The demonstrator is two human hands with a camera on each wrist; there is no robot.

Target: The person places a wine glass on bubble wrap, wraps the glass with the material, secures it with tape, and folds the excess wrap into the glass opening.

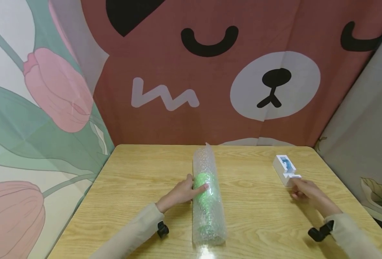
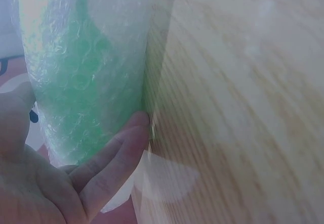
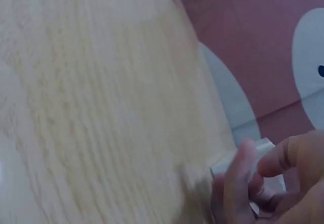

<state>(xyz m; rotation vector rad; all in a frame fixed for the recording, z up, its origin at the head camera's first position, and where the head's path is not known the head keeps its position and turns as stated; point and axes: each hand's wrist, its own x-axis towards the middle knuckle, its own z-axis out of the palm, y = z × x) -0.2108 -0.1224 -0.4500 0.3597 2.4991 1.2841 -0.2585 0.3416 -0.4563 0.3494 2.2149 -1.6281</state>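
Note:
A long roll of bubble wrap (image 1: 208, 219) lies on the table with its length pointing away from me. Something bright green shows through the layers; its kind is blurred by the bubbles. My left hand (image 1: 181, 190) grips the roll from the left, thumb across the top and fingers low along its side. In the left wrist view, the fingertips (image 2: 134, 133) reach the wrap where it meets the table. To the right, my right hand (image 1: 308, 190) holds the near end of a small white box (image 1: 279, 169) with a blue print and a raised flap. Curled fingers partly hide the box (image 3: 266, 145) in the right wrist view.
The wood-grain table (image 1: 139, 169) reaches back to a hanging cloth (image 1: 165, 126) printed with a bear face. A flowered cloth (image 1: 61, 144) hangs along the left side, and a grey one (image 1: 359, 118) along the right.

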